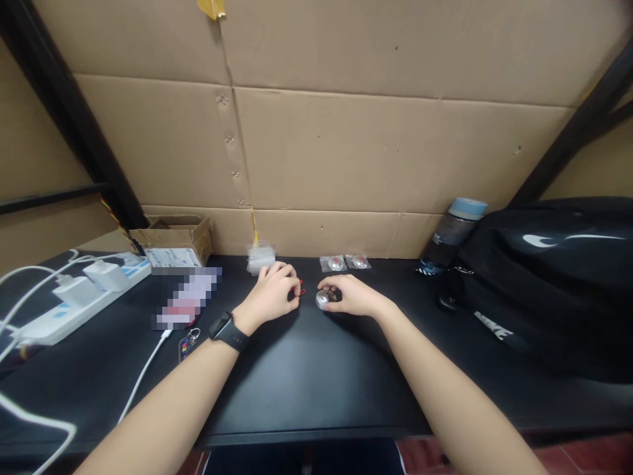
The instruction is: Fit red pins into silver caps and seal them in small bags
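A round, shiny silver metal piece (322, 300) stands at the middle of the black desk, between the thumb and fingers of my right hand (353, 295). To its left, my left hand (273, 295) is bent low over the desk, thumb and fingers drawn together. A small red loop, perhaps cord (302, 290), shows at these fingertips; the rest of it is hidden by the hand. Behind, by the cardboard wall, lie two clear packets with silver discs marked in red, one left (336, 264) and one right (360, 262). A stack of clear plastic bags (260, 257) lies just beyond my left hand.
At left are a white power strip (79, 300) with plugs and cables, an open cardboard box (185, 234), a blurred-out phone-like item (190, 297) on a white cable and a keyring (190, 343). A bottle (450, 234) and black backpack (554, 284) stand at right.
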Demonstrator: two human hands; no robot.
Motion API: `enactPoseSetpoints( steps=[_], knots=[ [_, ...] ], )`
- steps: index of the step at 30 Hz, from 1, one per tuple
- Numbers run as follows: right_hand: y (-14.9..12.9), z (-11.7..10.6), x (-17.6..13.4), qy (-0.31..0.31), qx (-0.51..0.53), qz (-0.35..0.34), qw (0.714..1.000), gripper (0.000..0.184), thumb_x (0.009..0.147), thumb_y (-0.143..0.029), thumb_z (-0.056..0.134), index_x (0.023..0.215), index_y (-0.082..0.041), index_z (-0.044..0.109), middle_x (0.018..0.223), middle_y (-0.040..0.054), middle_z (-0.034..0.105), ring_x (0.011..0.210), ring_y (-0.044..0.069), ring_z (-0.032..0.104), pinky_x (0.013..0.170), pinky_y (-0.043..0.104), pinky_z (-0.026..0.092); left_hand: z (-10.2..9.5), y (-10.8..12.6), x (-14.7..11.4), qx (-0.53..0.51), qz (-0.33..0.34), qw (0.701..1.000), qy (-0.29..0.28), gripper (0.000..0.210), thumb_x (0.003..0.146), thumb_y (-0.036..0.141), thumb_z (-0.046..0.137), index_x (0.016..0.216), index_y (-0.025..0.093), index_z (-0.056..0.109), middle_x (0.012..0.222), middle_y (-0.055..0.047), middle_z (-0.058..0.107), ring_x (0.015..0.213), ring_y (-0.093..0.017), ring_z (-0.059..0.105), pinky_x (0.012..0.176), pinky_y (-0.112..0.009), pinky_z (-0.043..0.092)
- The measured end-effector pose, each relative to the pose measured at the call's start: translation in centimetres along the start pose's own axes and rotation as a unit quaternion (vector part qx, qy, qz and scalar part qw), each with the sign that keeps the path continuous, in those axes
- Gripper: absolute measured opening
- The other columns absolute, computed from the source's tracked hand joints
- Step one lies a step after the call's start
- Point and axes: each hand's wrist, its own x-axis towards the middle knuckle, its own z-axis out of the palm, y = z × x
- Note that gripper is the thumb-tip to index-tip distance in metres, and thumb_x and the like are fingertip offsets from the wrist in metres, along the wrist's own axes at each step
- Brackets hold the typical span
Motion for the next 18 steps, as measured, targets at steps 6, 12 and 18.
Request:
enactPoseSetpoints(
  steps=[6,12,18],
  knots=[
    [0.07,-0.02,-0.05,0.004,0.001,0.000,1.000,0.042,0.075,-0.029,0.081,0.115,-0.021,0.070,0.102,0.0058,0.075,0.089,0.020,0.069,0.082,0.030,0.050,0.09,-0.06,-0.04,0.019,-0.005,1.000,-0.014,0.011,0.086,0.032,0.067,0.087,0.023,0.073,0.102,-0.007,0.063,0.109,-0.029,0.049,0.087,-0.043,0.034],
    [-0.06,-0.10,-0.14,-0.002,0.011,0.003,1.000,0.040,0.077,-0.027,0.079,0.116,-0.020,0.070,0.101,0.0055,0.075,0.088,0.019,0.069,0.082,0.030,0.051,0.14,-0.35,-0.05,-0.012,0.007,0.999,-0.040,0.010,0.084,0.020,0.064,0.085,0.023,0.073,0.098,-0.006,0.064,0.103,-0.026,0.052,0.087,-0.039,0.037],
    [-0.17,-0.30,-0.18,-0.004,0.016,0.006,1.000,0.041,0.077,-0.026,0.078,0.116,-0.020,0.070,0.098,0.0053,0.075,0.086,0.019,0.069,0.081,0.030,0.051,-0.03,-0.30,-0.17,-0.012,0.009,0.999,-0.046,0.012,0.087,0.026,0.067,0.096,0.025,0.074,0.101,-0.005,0.063,0.102,-0.026,0.052,0.087,-0.039,0.038]
  ],
)
